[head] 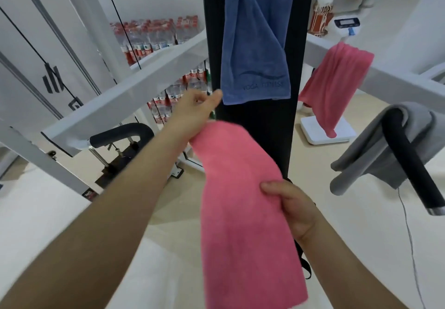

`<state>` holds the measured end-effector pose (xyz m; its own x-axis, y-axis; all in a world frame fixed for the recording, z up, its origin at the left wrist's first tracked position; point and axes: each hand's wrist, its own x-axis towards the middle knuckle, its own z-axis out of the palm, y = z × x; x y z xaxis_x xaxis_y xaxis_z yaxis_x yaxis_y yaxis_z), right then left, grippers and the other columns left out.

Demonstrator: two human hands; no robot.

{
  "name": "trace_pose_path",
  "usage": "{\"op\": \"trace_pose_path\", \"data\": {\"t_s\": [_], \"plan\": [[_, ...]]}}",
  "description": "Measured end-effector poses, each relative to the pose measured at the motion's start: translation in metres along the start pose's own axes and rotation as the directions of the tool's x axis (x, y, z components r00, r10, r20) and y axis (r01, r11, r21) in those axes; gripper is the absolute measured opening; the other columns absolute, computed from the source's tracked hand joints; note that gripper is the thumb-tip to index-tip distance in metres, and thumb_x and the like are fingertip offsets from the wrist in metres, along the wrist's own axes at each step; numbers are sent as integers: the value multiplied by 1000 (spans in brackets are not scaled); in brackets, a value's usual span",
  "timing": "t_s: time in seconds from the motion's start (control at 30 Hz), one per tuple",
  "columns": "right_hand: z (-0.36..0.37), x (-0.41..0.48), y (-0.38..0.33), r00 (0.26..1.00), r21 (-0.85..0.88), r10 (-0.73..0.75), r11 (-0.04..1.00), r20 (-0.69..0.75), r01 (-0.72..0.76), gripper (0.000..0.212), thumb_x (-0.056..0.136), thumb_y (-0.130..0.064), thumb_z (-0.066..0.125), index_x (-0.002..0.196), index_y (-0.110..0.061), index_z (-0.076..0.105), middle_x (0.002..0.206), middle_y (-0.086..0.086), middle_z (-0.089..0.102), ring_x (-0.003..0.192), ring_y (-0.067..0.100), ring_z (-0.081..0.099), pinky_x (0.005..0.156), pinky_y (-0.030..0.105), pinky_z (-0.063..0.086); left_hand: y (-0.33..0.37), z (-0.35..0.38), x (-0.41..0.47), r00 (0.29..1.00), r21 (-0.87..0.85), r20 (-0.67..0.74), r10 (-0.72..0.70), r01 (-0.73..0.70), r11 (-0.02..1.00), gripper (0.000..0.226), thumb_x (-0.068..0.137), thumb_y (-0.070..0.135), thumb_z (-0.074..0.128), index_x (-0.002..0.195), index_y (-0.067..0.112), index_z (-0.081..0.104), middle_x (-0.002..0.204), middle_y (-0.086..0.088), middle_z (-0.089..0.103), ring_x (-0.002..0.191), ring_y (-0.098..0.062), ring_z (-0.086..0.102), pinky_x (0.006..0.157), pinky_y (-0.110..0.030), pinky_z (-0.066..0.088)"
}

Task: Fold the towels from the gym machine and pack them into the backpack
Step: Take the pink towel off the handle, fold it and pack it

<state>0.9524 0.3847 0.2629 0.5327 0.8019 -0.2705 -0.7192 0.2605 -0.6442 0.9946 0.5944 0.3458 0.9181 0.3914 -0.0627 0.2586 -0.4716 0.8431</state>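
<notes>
A: Where is the pink towel (243,212)?

B: In mid-air between both hands, hanging as a long strip; its lower end is cut off by the frame's bottom edge. The left hand (195,108) pinches its top end, fingers (215,96) curled shut on the cloth. The right hand (292,208) clamps its right edge partway down.

A: Other towels?

B: A blue towel (256,43) hangs on the black upright (298,67), its top out of view, its print hard to read. A second pink towel (337,84) drapes over a white bar (395,79); a grey towel (375,149) over a black padded handle (407,164).

A: The backpack?

B: Only a black strap (304,264) peeks from behind the towel; I cannot tell what it belongs to. Bottled water packs (154,36) are stacked behind.
</notes>
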Motion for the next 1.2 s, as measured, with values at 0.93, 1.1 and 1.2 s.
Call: {"op": "trace_pose_path", "data": {"t_s": [0.93, 1.1, 1.2], "plan": [[39, -17, 93, 809, -942, -546, -96, -219, -320, 41, 93, -18, 57, 130, -34, 56, 87, 0, 60, 84, 15, 59, 81, 32, 50, -152, -2, -136, 877, 449, 387, 283, -448, 773, 37, 80, 35, 67, 116, 37, 64, 83, 12, 58, 79, -11, 57, 65, -17, 37], [26, -27, 78, 786, -938, -600, -165, -149, -304, 16, 90, -31, 60, 101, -24, 68, 97, -6, 47, 99, 17, 40, 85, 29, 42, -140, -16, -124, 879, 137, 403, 255, -334, 933, 11, 78, 25, 72, 90, 26, 69, 97, 16, 57, 91, 2, 52, 73, -5, 38], [30, -30, 54, 711, -853, -558, 509, -428, -114, 22, 89, -41, 61, 88, -20, 68, 100, -12, 57, 95, 6, 54, 81, 24, 41, -111, -17, -120, 862, -414, 504, -57, 299, 860, 7, 89, 22, 63, 94, 22, 67, 91, 3, 73, 85, -11, 68, 78, -26, 56]]}}
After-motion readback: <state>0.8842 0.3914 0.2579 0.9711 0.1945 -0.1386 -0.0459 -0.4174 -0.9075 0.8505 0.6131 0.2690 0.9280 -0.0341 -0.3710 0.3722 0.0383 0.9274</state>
